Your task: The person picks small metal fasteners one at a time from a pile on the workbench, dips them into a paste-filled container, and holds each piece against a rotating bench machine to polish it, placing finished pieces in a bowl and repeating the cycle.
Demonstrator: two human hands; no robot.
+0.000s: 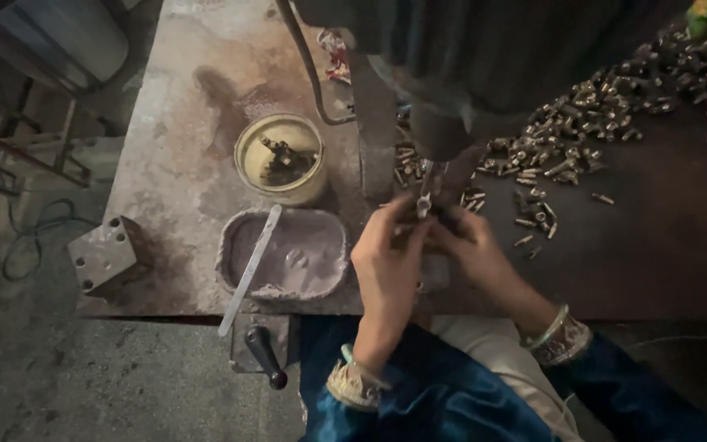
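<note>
Both hands meet under the machine's spindle (443, 135) — left hand (386, 262) and right hand (472, 245) fingers pinched on a small upright metal piece (424, 203), at 12 o'clock from the fingers, the heap of loose pieces (583, 123) at 2 o'clock on the bench (173, 164).

Two hands at work: left hand (388, 254), right hand (475, 245). One bangle (551, 325) on the right wrist. One round yellow tub (281, 158). One grey oval tray (284, 254), with one flat metal strip (249, 271) laid across it. One metal block (106, 254) with holes. One black-handled lever (266, 356). Small brass parts (583, 123) on the counter (656, 237): a heap, too many to count.
</note>
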